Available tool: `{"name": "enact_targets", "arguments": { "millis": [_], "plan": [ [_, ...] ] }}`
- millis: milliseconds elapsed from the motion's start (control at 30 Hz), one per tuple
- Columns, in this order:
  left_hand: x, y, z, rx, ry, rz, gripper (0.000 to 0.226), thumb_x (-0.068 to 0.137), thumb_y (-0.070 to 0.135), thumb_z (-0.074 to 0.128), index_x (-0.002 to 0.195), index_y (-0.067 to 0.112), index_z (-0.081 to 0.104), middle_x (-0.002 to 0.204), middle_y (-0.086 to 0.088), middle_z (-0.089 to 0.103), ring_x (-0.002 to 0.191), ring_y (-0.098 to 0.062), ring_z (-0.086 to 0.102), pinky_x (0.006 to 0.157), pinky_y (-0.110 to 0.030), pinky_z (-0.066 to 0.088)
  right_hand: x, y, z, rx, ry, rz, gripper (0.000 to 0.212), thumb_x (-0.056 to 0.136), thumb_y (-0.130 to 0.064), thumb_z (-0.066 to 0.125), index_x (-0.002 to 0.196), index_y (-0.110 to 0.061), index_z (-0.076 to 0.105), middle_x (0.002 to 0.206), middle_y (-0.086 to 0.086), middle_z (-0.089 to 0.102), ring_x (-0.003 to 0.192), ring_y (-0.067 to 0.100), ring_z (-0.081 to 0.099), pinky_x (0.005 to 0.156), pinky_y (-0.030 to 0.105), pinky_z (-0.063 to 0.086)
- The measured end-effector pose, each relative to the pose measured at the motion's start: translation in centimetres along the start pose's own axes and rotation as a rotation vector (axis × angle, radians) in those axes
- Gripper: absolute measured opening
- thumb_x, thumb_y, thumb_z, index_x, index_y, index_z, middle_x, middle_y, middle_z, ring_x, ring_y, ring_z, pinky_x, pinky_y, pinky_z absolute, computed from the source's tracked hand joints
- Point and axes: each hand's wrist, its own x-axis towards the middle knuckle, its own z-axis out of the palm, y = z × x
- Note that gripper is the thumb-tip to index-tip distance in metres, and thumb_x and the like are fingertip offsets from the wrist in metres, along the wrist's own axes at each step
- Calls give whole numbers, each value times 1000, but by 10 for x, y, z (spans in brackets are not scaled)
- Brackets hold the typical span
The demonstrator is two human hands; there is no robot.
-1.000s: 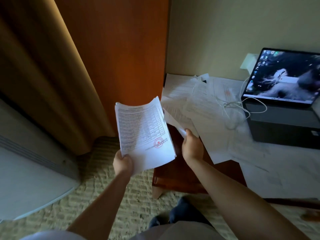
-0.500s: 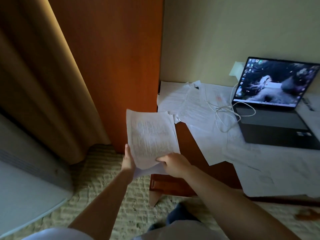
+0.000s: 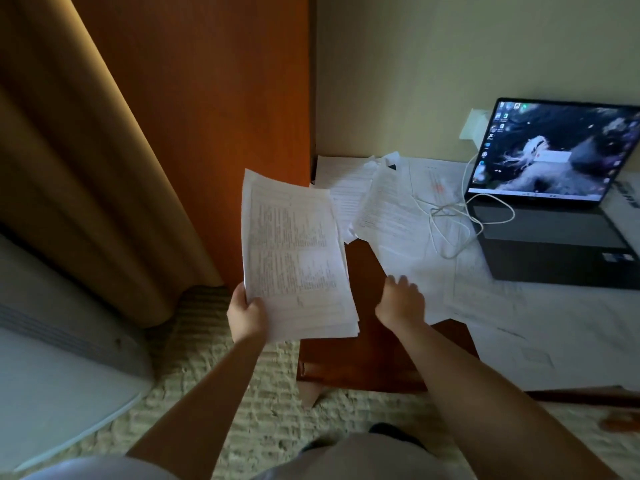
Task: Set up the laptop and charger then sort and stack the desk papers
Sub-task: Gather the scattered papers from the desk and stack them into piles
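Observation:
My left hand (image 3: 246, 315) grips a stack of printed papers (image 3: 294, 261) by its lower left corner, holding it in the air beside the desk's left end. My right hand (image 3: 401, 299) reaches over the desk with fingers spread, touching the near edge of a loose sheet (image 3: 408, 251). More loose papers (image 3: 349, 188) lie scattered over the wooden desk (image 3: 367, 358). An open laptop (image 3: 554, 202) with its screen lit sits at the right. A white charger cable (image 3: 450, 216) loops from the wall outlet (image 3: 474, 124) to the laptop's left side.
A tall wooden panel (image 3: 207, 116) and a tan curtain (image 3: 69, 150) stand left of the desk. A white appliance (image 3: 52, 358) sits on the patterned carpet (image 3: 214, 375) at the lower left. More white sheets (image 3: 554, 334) cover the desk's right front.
My right hand laid a sheet onto the stack in my left hand, let go, and has moved right to the loose sheets on the desk. The stack's top page is now a different one.

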Motion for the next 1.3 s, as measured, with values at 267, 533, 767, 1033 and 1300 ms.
{"name": "enact_targets", "arguments": {
  "millis": [267, 533, 767, 1033, 1300],
  "plan": [
    [-37, -1, 36, 64, -22, -69, 29, 77, -5, 33, 69, 20, 47, 67, 0, 46, 61, -15, 41, 54, -25, 34, 8, 63, 6, -81, 12, -11, 21, 90, -4, 52, 111, -6, 53, 111, 12, 60, 104, 24, 58, 84, 29, 49],
    [-74, -15, 70, 145, 43, -211, 33, 87, 4, 35, 108, 14, 58, 97, -4, 60, 88, -23, 56, 76, -34, 44, -15, 59, -9, 254, 379, -293, 23, 62, 6, 72, 83, -5, 70, 56, 8, 62, 48, 25, 62, 42, 22, 36],
    [-98, -20, 87, 174, -76, -312, 28, 94, 4, 42, 118, 5, 57, 100, -14, 59, 99, -33, 58, 77, -33, 43, -60, 32, 7, 327, -3, -764, 30, 89, -14, 52, 116, -12, 64, 102, 14, 69, 93, 33, 63, 76, 36, 48],
    [-115, -24, 87, 201, -56, -332, 35, 100, 25, 40, 126, 7, 55, 114, -9, 56, 107, -30, 53, 84, -32, 39, -63, 53, 16, 337, -132, -771, 41, 97, -18, 48, 138, -17, 49, 130, 10, 59, 115, 27, 57, 97, 32, 42],
    [-131, -10, 87, 213, 12, -321, 30, 94, 20, 37, 113, 7, 56, 94, -12, 56, 84, -27, 53, 72, -34, 41, -49, 74, -24, 1290, 6, 477, 38, 103, -14, 30, 135, -4, 47, 135, 12, 52, 123, 31, 51, 98, 34, 42]
  ]
}}
